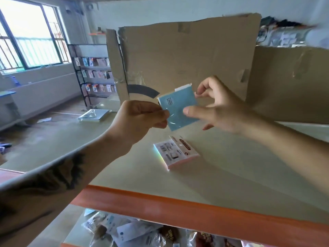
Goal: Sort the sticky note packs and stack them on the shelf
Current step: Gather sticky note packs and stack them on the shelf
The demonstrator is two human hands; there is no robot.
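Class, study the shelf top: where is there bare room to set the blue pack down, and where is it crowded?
Bare shelf lies between the pink pack and the orange front edge, and to the right of that pack up to the cardboard. Left is bare too, up to the clear pack. Crowded: the lower shelf's packets.

A large sheet of brown cardboard (188, 59) stands upright across the upper middle of the frame, with a second cardboard panel (292, 82) beside it at the right. At the upper left a barred window (30, 34) lets in daylight. Just right of it, a black wire display rack (92, 75) holds small carded items. Along the bottom edge, plastic-wrapped packets (128, 230) lie jumbled together.
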